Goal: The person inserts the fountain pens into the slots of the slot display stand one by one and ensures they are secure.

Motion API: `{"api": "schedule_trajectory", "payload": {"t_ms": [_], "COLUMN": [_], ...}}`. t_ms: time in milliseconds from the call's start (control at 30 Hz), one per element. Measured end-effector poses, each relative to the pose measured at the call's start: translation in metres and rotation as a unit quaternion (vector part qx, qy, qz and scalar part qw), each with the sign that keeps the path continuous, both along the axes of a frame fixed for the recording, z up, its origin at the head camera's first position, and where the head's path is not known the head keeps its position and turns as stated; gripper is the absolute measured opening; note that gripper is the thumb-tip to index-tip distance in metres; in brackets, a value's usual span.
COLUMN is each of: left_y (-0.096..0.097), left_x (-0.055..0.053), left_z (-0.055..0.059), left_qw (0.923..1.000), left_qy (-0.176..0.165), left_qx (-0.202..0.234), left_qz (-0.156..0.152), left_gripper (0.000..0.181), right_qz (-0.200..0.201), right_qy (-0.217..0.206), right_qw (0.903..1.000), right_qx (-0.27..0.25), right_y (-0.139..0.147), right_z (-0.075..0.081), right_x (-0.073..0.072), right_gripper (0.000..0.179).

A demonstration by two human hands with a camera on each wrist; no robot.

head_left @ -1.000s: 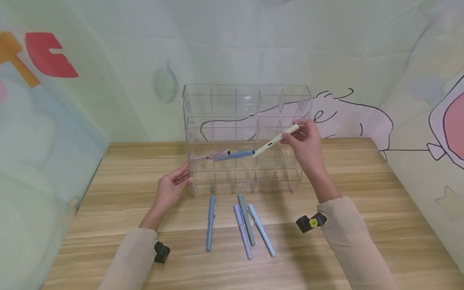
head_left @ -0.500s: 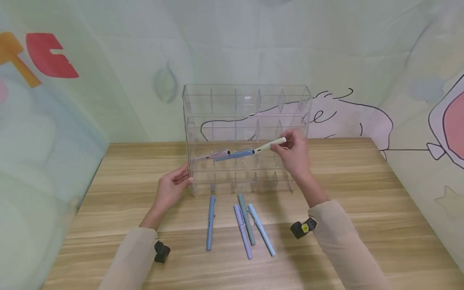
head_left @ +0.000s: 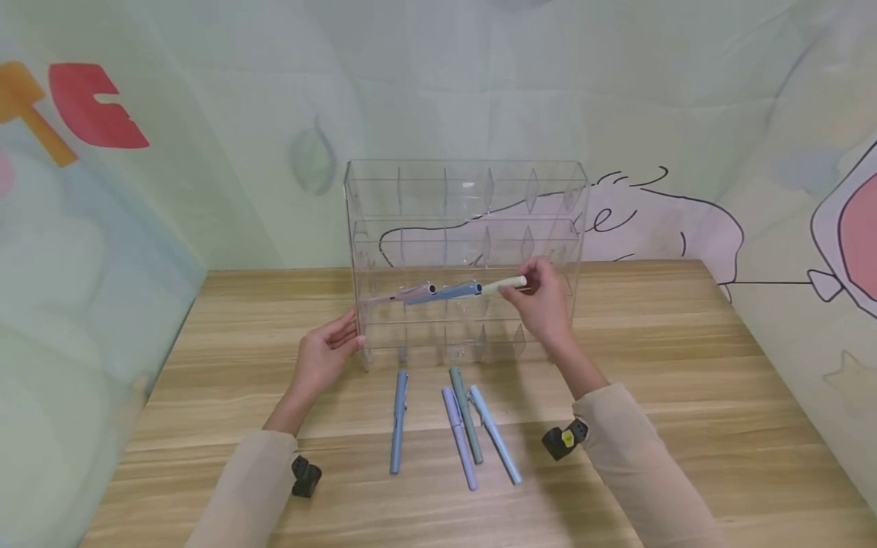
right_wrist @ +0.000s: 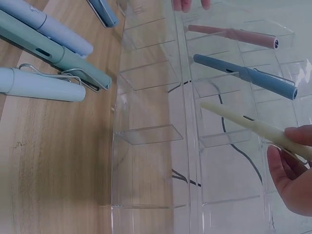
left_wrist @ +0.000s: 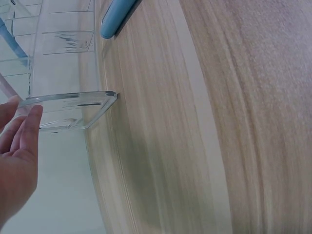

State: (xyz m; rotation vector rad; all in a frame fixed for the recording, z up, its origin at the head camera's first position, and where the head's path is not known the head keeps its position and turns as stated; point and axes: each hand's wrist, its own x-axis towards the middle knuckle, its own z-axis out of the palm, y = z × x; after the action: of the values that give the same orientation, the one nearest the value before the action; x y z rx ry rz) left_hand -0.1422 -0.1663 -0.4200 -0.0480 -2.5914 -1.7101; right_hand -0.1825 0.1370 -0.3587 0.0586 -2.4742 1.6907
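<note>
A clear acrylic rack (head_left: 466, 332) with rows of divided compartments stands on the table. My left hand (head_left: 325, 352) grips its left side edge, and the left wrist view shows thumb and fingers (left_wrist: 30, 129) at the panel. My right hand (head_left: 544, 304) pinches a pale yellow pen (right_wrist: 243, 120) near its capped end. That pen slants into the rack's lower-middle row, its far tip inside a compartment. To its left in the same row lie a blue pen (head_left: 445, 292) and a pink pen (head_left: 413, 291), both tilted.
On the table before the rack lie a dark blue pen (head_left: 397, 422), a lavender pen (head_left: 459, 438), a green pen (head_left: 466, 415) and a light blue pen (head_left: 495, 434). The last three lie close together. A printed cloth (head_left: 260, 152) hangs behind.
My right hand has moved left and down with the pale yellow pen, which now lies flatter and further in the rack. The left hand has stayed at the rack's side.
</note>
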Motion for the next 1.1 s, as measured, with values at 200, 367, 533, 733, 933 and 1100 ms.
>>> {"api": "schedule_trajectory", "payload": {"t_ms": [200,367,533,733,933,1100], "left_y": [0.000,-0.001,0.000,0.000,0.000,0.000], "left_x": [0.001,0.000,-0.001,0.000,0.000,0.001], "left_z": [-0.001,-0.002,-0.003,-0.002,-0.002,-0.001], "left_qw": [1.0000,1.0000,1.0000,1.0000,1.0000,1.0000], "left_qy": [-0.003,-0.001,0.001,0.000,-0.002,-0.003], "left_qx": [-0.005,-0.004,0.001,0.000,-0.003,-0.003], "left_qz": [0.001,-0.001,0.000,0.001,0.001,0.001], "left_gripper": [0.048,0.048,0.048,0.049,0.049,0.049], "right_qz": [0.004,0.012,0.025,0.028,0.023,0.033], "right_qy": [-0.005,0.002,0.007,-0.009,-0.015,-0.016], "right_qw": [0.9998,0.9998,0.9994,0.9991,0.9994,0.9991], "right_qx": [0.017,0.017,0.023,0.029,0.022,0.020], "right_y": [0.000,0.001,0.004,0.010,0.019,0.023], "right_z": [0.000,-0.002,-0.002,0.001,0.006,0.007], "right_x": [0.001,0.001,0.003,0.006,0.009,0.011], "right_gripper": [0.029,0.027,0.027,0.032,0.028,0.025]}}
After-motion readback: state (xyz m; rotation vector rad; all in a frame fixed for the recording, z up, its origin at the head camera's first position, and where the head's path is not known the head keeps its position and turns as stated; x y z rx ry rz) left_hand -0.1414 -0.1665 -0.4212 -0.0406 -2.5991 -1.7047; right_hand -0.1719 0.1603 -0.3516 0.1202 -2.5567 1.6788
